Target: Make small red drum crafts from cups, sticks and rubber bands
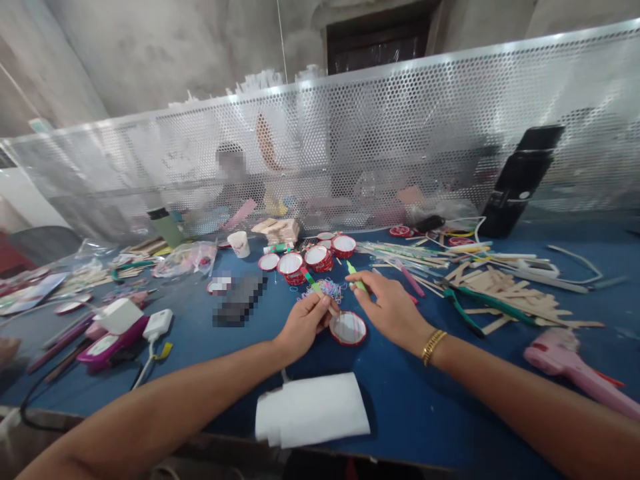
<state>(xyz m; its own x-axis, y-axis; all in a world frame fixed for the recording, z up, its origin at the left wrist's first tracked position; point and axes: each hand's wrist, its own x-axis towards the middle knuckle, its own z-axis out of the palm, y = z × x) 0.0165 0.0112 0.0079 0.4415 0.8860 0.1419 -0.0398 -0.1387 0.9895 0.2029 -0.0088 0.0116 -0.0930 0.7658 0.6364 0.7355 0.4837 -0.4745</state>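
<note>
My left hand point(304, 327) is closed on a wooden craft stick point(313, 283), whose upper part is coloured green with red at the tip. A light green marker point(357, 277) is gripped in my right hand point(393, 308), its tip pointing up and away, apart from the stick. Between and below the hands, a round red-rimmed lid point(349, 329) with a white inside lies on the blue table. Small pastel rubber bands point(327, 291) are heaped just behind the stick. Stacks of red-rimmed lids point(317, 257) stand beyond them. Closest to me lies folded white paper point(313, 410).
At right are green-handled pliers point(495, 304), loose wooden sticks point(520, 290), a pink glue gun point(570, 363) and a black bottle point(520, 183). A paper cup point(239, 245), a pixelated dark object point(240, 301) and a white charger point(120, 315) are leftward. A perforated metal panel point(310, 147) borders the back.
</note>
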